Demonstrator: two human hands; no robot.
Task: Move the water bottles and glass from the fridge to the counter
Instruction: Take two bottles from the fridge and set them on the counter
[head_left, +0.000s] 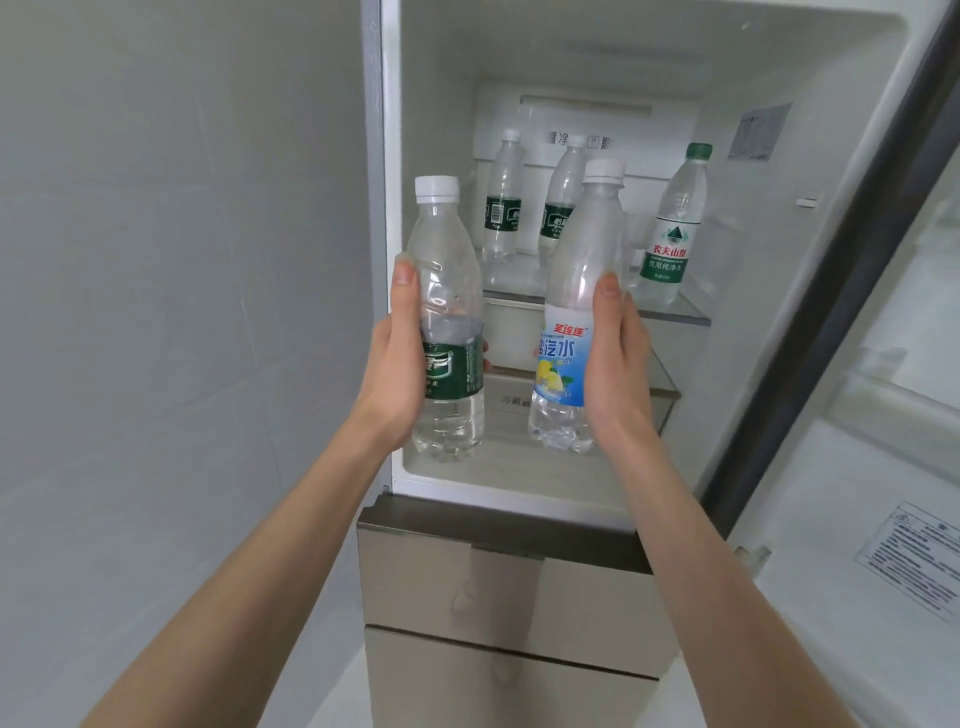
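- The left hand (397, 358) is wrapped around a green-labelled bottle (448, 332), thumb up along its near side and fingertips just showing past the label on the far side.
- That bottle is held in front of the open fridge (753, 322), at its left edge; its long axis runs near vertical, white cap up, leaning slightly left at the top.
- The right hand (615, 358) grips a blue-and-yellow-labelled bottle (576, 312), thumb pressed on the clear upper body, the other fingers hidden behind it.
- This one also stands cap up — its top tilts a little to the right, so the two necks splay apart.
- Both are held off any surface, side by side, not touching.
- On the glass shelf (675, 312) behind stand three more upright bottles: two with dark green labels (503, 197) (561, 202) at the back, and a green-capped bottle (675, 223) further right.
- Below the open compartment the lower drawers (498, 597) are closed.
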